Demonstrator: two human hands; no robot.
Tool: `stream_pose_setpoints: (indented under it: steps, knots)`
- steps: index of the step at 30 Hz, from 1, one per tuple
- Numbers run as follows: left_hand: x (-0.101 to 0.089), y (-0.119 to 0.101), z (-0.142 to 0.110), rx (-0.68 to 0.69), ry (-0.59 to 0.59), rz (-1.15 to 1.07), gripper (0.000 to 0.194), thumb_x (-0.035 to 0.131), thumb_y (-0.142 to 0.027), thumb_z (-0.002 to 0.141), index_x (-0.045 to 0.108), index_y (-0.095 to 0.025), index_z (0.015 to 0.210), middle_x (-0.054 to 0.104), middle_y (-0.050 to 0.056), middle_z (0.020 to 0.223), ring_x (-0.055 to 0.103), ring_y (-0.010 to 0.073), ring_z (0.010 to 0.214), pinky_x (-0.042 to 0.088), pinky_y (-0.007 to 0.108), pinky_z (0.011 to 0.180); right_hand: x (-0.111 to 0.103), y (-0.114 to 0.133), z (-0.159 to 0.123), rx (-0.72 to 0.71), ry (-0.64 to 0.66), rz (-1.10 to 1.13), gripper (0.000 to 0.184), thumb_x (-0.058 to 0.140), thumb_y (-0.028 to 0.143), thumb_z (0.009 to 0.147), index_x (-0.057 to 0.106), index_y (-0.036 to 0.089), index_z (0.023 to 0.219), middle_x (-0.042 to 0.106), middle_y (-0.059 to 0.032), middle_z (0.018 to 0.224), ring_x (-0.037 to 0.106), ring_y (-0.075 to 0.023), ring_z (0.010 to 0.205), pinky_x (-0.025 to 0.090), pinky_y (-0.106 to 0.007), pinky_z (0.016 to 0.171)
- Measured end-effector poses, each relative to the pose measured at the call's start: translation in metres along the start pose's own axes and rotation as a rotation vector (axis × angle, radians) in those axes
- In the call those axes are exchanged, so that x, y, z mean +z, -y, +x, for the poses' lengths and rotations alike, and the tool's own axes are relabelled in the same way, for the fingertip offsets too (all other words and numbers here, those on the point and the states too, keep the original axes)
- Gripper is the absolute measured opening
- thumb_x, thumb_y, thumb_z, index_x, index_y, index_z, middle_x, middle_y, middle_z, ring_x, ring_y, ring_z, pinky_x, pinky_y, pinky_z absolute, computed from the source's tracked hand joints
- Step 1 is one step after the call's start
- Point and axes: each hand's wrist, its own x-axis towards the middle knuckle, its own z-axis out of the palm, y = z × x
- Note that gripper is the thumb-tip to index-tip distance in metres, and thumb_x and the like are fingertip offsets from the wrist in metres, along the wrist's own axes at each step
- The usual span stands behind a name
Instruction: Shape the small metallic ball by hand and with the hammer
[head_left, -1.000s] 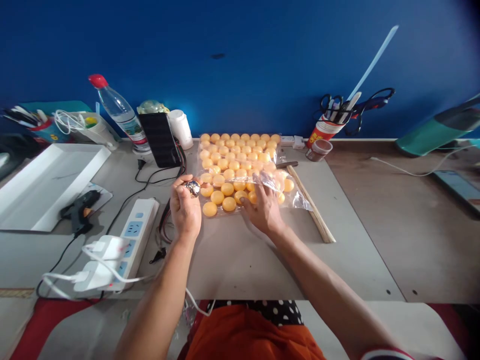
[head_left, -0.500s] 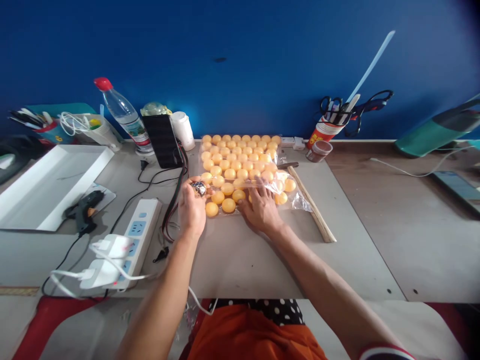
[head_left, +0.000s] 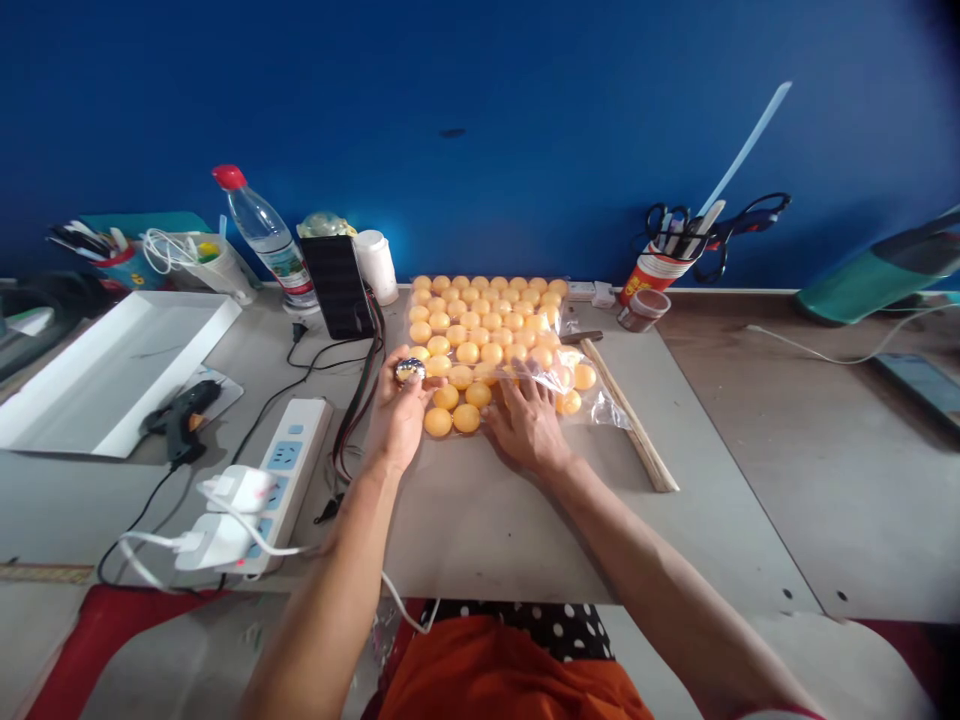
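Several orange table tennis balls (head_left: 467, 352) lie in rows in a clear plastic bag (head_left: 609, 412) on the table. My left hand (head_left: 401, 425) is at the front left corner of the bag. Its fingers are closed on a small shiny silver ball (head_left: 410, 371), held by thumb and fingers. Flat over the front rows rests my right hand (head_left: 531, 425), its fingers spread and partly under or behind the clear film; I cannot tell which. It grips nothing that I can see.
Wooden sticks (head_left: 634, 420) lie right of the bag. A power strip (head_left: 289, 480), a glue gun (head_left: 184, 415) and a white box lid (head_left: 120, 370) are at the left. Along the wall stand a bottle (head_left: 270, 245), a phone (head_left: 339, 285) and a cup of tools (head_left: 654, 270).
The whole view has shifted slightly, so things appear further right and a little lower. My left hand has risen slightly with the silver ball. My right hand stays on the bag.
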Motion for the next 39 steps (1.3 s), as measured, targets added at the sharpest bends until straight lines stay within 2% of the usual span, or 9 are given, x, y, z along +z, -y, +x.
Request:
stream_pose_setpoints:
  steps: [4,12,25,28,30,33,39]
  knots:
    - [-0.003,0.004,0.000,0.035,-0.003,0.117,0.041,0.080,-0.035,0.076,0.060,-0.027,0.111,0.059,0.000,0.102,0.065,0.0135,0.084,0.055,0.034,0.085,0.000,-0.002,0.000,0.002,0.006,-0.003,0.057,0.048,0.046,0.095,0.052,0.011,0.140,0.043,-0.0226,0.153,0.043,-0.0421,0.135,0.038,-0.058,0.108]
    - [-0.004,0.006,0.001,0.076,-0.034,0.155,0.041,0.079,-0.035,0.077,0.058,-0.026,0.111,0.060,-0.002,0.095,0.066,0.0104,0.074,0.054,0.026,0.073,0.001,-0.003,-0.001,0.012,0.012,-0.011,0.059,0.048,0.047,0.095,0.050,0.013,0.143,0.041,-0.0221,0.155,0.043,-0.0427,0.135,0.039,-0.061,0.107]
    - [0.000,0.005,0.001,0.097,-0.064,0.184,0.044,0.082,-0.040,0.073,0.062,-0.025,0.109,0.064,-0.002,0.094,0.065,0.0090,0.066,0.055,0.025,0.070,0.001,-0.003,-0.001,0.013,0.003,0.011,0.056,0.052,0.045,0.094,0.052,0.015,0.141,0.043,-0.0217,0.154,0.044,-0.0427,0.135,0.038,-0.062,0.108]
    - [-0.001,0.009,-0.001,0.151,-0.080,0.315,0.042,0.078,-0.043,0.077,0.062,-0.024,0.111,0.065,0.001,0.098,0.068,0.0131,0.073,0.055,0.027,0.072,0.002,-0.004,-0.001,0.014,-0.001,0.011,0.056,0.053,0.044,0.093,0.052,0.015,0.140,0.044,-0.0218,0.153,0.044,-0.0423,0.135,0.039,-0.061,0.108]
    - [-0.003,0.014,-0.001,0.203,-0.070,0.455,0.043,0.076,-0.043,0.079,0.063,-0.023,0.115,0.066,0.005,0.107,0.069,0.0178,0.084,0.055,0.031,0.078,0.003,-0.005,-0.001,0.011,-0.012,0.019,0.055,0.054,0.044,0.093,0.052,0.015,0.139,0.047,-0.0221,0.150,0.045,-0.0419,0.135,0.038,-0.062,0.108]
    - [-0.007,0.019,-0.002,0.257,0.018,0.657,0.046,0.075,-0.042,0.080,0.063,-0.023,0.120,0.067,0.010,0.120,0.067,0.0238,0.104,0.052,0.036,0.091,0.003,-0.006,-0.001,-0.007,-0.022,0.032,0.057,0.055,0.045,0.093,0.051,0.014,0.140,0.051,-0.0225,0.147,0.041,-0.0419,0.139,0.034,-0.065,0.111]
    - [-0.012,0.019,-0.004,0.359,0.053,0.869,0.042,0.069,-0.042,0.085,0.062,-0.025,0.123,0.068,0.009,0.124,0.064,0.0238,0.104,0.049,0.036,0.092,0.000,-0.007,-0.001,-0.047,-0.065,0.083,0.057,0.055,0.042,0.092,0.050,0.012,0.140,0.048,-0.0234,0.149,0.028,-0.0412,0.148,0.031,-0.066,0.114]
